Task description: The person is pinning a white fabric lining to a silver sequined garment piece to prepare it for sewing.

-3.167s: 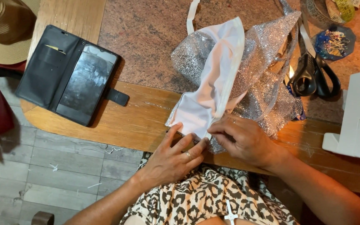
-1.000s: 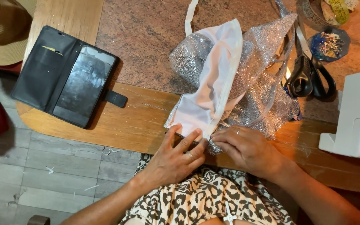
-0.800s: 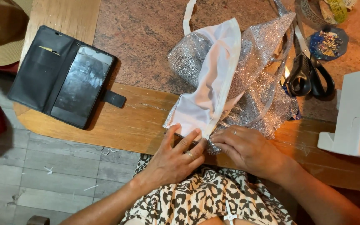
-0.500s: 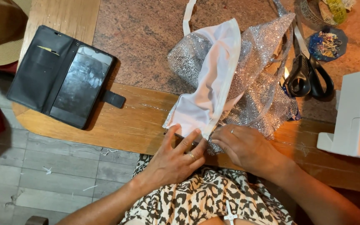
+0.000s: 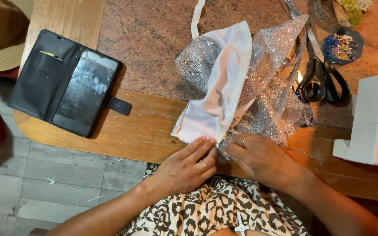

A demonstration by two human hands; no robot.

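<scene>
White lining fabric (image 5: 217,94) is lying on the near edge of the wooden surface (image 5: 132,131), folded over a silver glittery fabric (image 5: 267,83) that is spreading out beneath and to the right of it. At the nearest corner, the left hand (image 5: 184,166) is pressing its fingertips onto the white hem, fingers nearly closed against the cloth, a ring showing on one finger. Just right of it, the right hand (image 5: 261,159) is pinching the same corner where white and glitter layers are meeting; its grip is tight on the edge, though the fingertips themselves are partly hiding under the fold.

Judging from this, the two layers could be slipping out of line, since the glittery cloth looks stiff and bunched while the lining looks smooth. A loose pinch would be letting the seam edge drift.

Farther left, a phone in an open black wallet case (image 5: 68,83) is resting on the surface. Farther right, black-handled scissors (image 5: 322,76) are lying beside the glitter, with a blue dish of pins (image 5: 342,46) beyond them and a white sewing machine (image 5: 372,120) at the right edge.
</scene>
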